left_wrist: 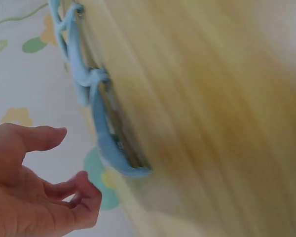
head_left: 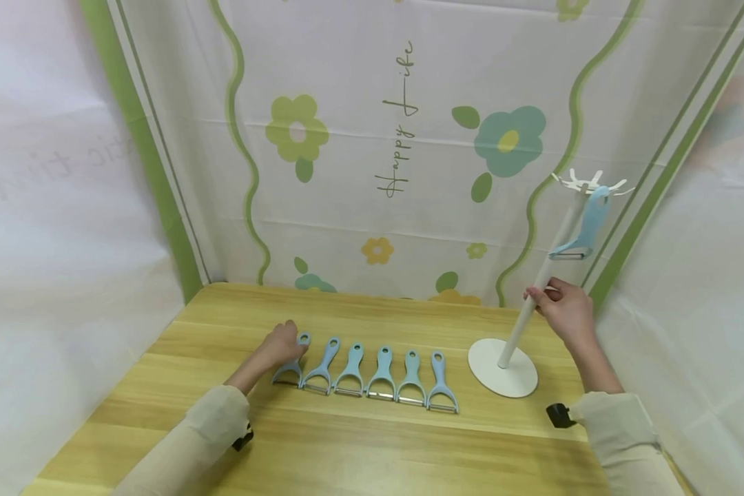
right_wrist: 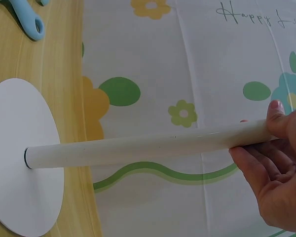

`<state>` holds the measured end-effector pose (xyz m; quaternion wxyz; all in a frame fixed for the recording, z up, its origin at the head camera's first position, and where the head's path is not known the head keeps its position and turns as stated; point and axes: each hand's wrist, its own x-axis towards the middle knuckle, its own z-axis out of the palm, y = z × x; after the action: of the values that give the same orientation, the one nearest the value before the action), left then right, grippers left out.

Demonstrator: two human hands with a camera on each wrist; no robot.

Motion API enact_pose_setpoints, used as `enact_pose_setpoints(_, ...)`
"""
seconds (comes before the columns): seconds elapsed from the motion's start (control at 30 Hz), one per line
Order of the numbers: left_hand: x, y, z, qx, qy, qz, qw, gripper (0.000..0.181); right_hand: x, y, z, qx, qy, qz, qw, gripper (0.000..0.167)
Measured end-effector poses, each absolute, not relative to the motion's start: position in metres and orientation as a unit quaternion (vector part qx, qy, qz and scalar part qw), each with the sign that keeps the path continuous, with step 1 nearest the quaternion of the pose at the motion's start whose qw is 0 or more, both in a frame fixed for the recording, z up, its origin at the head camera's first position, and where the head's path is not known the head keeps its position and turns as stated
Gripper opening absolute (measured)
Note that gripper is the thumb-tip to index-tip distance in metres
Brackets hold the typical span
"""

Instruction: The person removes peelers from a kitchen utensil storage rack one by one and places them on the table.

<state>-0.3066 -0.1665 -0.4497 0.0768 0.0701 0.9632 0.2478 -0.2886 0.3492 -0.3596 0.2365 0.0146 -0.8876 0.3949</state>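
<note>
My left hand (head_left: 279,344) is at the handle of the leftmost light-blue peeler (head_left: 294,366), partly covering it in the head view. In the left wrist view a gap shows between thumb and bent fingers, with nothing pinched there; the near peeler (left_wrist: 107,145) lies just beyond them. With thumb and fingers, my right hand (head_left: 567,310) grips the pole of a white hook stand (head_left: 523,322). From one of its top hooks hangs a blue peeler (head_left: 593,220), blade downward.
Several blue and greenish Y-shaped peelers (head_left: 383,365) form a row on the wooden table (head_left: 359,448), handles toward the back. The stand's round base (head_left: 486,372) sits right of them. A flower-printed cloth (head_left: 347,83) hangs behind the table, with more cloth at both sides.
</note>
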Motion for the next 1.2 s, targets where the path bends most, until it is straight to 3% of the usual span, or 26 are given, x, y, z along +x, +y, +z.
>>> enact_pose_setpoints(0.33, -0.312, -0.123, -0.425, 0.179, 0.937, 0.299, 0.005, 0.028, -0.289, 0.347, -0.355, 0.005, -0.889, 0.386, 0.246, 0.048)
enact_pose_setpoints(0.6, -0.314, -0.073, -0.4, 0.26, 0.911, 0.32, -0.028, 0.024, -0.287, 0.339, -0.357, -0.012, -0.887, 0.366, 0.28, 0.035)
enact_pose_setpoints(0.83, -0.32, -0.015, -0.368, 0.333, 0.881, 0.336, 0.002, 0.024, -0.286, 0.339, -0.357, -0.036, -0.881, 0.364, 0.299, 0.03)
enact_pose_setpoints(1.2, -0.308, 0.066, -0.321, 0.402, 0.826, 0.393, 0.033, 0.033, -0.285, 0.34, -0.353, -0.021, -0.888, 0.377, 0.263, 0.036)
